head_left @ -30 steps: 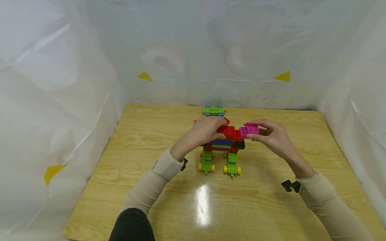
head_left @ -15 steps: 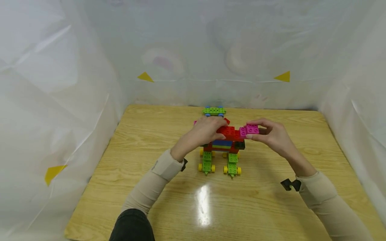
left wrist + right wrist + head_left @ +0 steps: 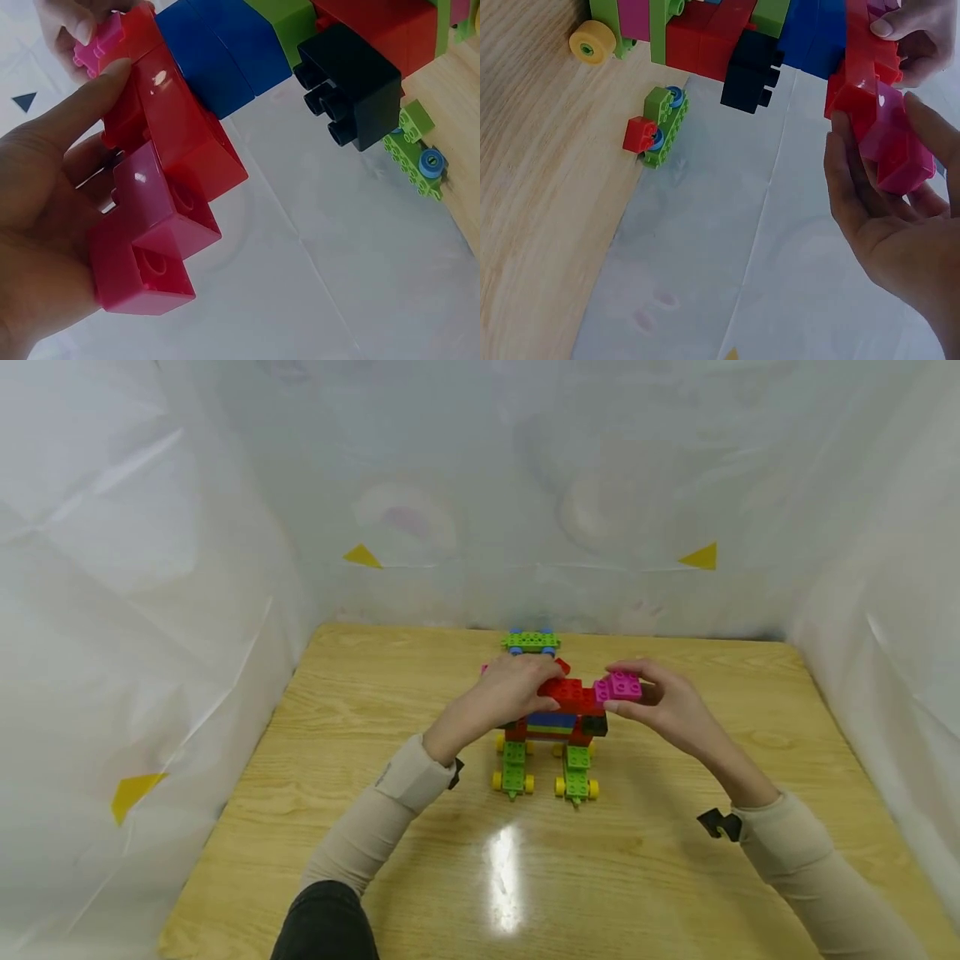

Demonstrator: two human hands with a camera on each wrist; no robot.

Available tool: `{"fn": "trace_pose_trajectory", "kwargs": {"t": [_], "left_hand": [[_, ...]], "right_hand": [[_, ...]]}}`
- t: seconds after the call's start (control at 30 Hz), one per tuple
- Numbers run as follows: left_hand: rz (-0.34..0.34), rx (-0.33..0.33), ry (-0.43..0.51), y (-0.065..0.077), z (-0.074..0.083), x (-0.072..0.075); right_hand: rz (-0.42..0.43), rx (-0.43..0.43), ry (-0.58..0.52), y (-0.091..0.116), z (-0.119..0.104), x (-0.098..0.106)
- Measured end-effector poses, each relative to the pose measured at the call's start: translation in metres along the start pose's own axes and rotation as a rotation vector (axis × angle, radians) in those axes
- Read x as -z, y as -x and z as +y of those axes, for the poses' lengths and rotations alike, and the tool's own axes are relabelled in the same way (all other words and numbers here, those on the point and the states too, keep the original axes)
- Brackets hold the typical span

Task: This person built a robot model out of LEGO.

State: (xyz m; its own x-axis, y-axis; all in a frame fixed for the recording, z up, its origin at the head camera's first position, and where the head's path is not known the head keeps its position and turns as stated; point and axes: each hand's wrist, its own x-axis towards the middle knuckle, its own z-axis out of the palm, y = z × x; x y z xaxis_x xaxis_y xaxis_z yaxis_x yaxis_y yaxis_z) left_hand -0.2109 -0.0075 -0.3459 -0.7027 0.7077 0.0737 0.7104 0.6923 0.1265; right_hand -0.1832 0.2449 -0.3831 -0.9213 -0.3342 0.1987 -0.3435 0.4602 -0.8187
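A toy built of large building bricks stands on the table, on green wheeled bases [image 3: 513, 767] with yellow wheels. Blue bricks [image 3: 225, 52] and a black brick [image 3: 352, 86] are parts of its body. Along its top runs a row of red bricks [image 3: 567, 695], which my left hand [image 3: 506, 693] grips with the thumb on the near side. At the right end, my right hand [image 3: 667, 706] pinches a pink brick [image 3: 624, 686] between thumb and fingers. In the left wrist view, stepped pink bricks [image 3: 154, 210] at the other end lie against my left palm.
Behind the toy, a green wheeled base [image 3: 531, 642] with blue wheels stands near the table's back edge. A small red brick [image 3: 639, 135] is by it in the right wrist view. White sheeting [image 3: 480, 485] with yellow triangles surrounds the wooden table [image 3: 300, 827].
Both hands keep their holds on the bricks. The right hand and its pink brick shift very slightly left, and the head view tilts a little.
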Motion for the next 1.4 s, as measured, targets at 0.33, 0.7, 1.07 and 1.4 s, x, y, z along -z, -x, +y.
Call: {"fn": "trace_pose_trajectory", "kwargs": {"t": [0.33, 0.7, 1.07, 1.4], "left_hand": [[-0.073, 0.044, -0.046, 0.013, -0.007, 0.003], [0.033, 0.029, 0.136, 0.037, -0.030, 0.001], [0.039, 0.091, 0.186, 0.043, -0.030, 0.000], [0.057, 0.091, 0.168, 0.038, -0.032, -0.002]], "right_hand": [[-0.012, 0.062, 0.044, -0.003, 0.003, -0.009], [-0.052, 0.097, 0.078, -0.007, -0.005, -0.012], [-0.049, 0.121, 0.043, -0.041, 0.022, 0.003], [-0.149, 0.021, 0.120, -0.099, 0.092, -0.035]]}}
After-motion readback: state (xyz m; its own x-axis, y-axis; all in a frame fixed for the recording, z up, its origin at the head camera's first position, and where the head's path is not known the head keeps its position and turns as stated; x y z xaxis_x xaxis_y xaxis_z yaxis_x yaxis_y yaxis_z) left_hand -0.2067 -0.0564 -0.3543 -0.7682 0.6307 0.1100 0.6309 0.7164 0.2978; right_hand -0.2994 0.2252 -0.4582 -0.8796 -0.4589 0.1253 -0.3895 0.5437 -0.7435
